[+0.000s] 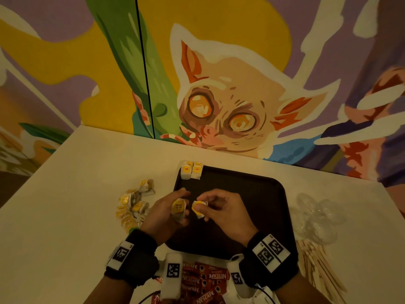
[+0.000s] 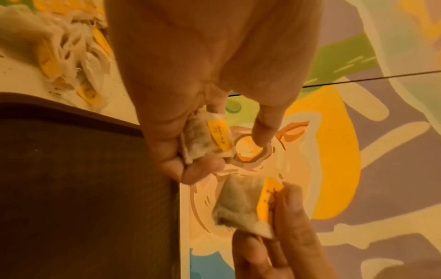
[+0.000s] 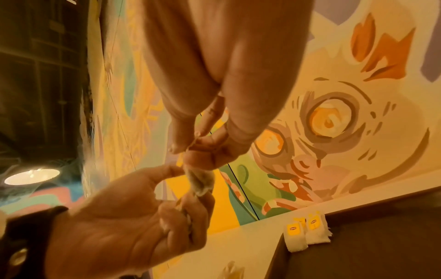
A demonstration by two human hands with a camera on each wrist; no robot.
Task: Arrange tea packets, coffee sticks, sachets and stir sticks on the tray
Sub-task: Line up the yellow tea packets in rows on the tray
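Two tea bags are in my grip at once, one pinched in the left hand (image 1: 166, 212) and one pinched in the right hand (image 1: 221, 210), fingers curled tight on each, both hovering over the near-left part of the tray (image 1: 258, 194). The left tea bag (image 1: 178, 208) and the right tea bag (image 1: 198, 208) sit just beside each other, and I can't tell whether their strings are tangled; if they are, pulling the hands apart could tear a tag or drop one. Two placed tea bags (image 1: 191, 171) lean at the tray's far-left corner, partly over the rim, so a careless set-down beside them could knock them onto the counter (image 1: 109, 163). The loose tea bag pile (image 1: 133, 207), coffee sticks (image 1: 201, 279) and stir sticks (image 1: 317, 264) lie off the tray, so most of the task looks undone
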